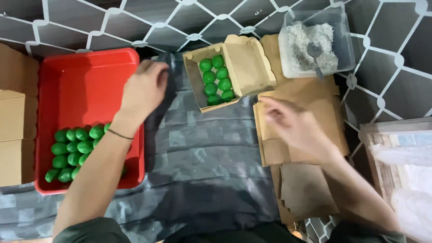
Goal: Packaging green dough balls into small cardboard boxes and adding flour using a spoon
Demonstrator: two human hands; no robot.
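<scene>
Head view, left hand over red tray

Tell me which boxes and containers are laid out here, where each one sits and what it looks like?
Open cardboard box: top centre, brown, lid flipped back, green balls in two rows.
Red tray: left, rectangular plastic, more green balls in its near end.
Clear tub: top right, white powder and a spoon.
Flat cardboard blanks: right, brown stack under the right hand.
Closed brown boxes: far left edge.

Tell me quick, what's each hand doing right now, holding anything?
Left hand: loosely curled over the red tray's right edge; no green ball visible in it.
Right hand: blurred above the flat brown cartons; grip cannot be told.
</scene>
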